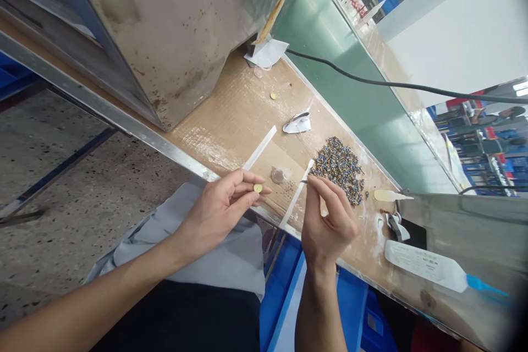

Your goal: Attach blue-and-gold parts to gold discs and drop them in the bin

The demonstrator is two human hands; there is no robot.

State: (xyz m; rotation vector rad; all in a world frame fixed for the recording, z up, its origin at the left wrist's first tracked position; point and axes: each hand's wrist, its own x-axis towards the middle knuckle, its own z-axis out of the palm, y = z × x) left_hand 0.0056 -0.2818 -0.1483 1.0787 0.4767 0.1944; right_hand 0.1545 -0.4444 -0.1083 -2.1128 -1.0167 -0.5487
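A small round yellow disc (258,188) is pinched between the thumb and fingers of my left hand (225,203), above the bench's front edge. My right hand (330,214) is closed in a pinch, with a thin dark tip showing at its fingertips; what it belongs to is mostly hidden. Just beyond that hand lies a heap of small blue and brass-coloured parts (338,168). Between the two hands, a small clear round dish (280,175) rests on the bench, and tiny specks (289,190) are scattered beside it.
Brown sheeting covers the bench (231,104), with white tape strips (260,147) on it. Another yellow disc (273,96) and a crumpled white wrap (297,123) lie farther back. To the right are a small dropper bottle (390,195) and a large white bottle (427,265). A metal box (165,22) stands left.
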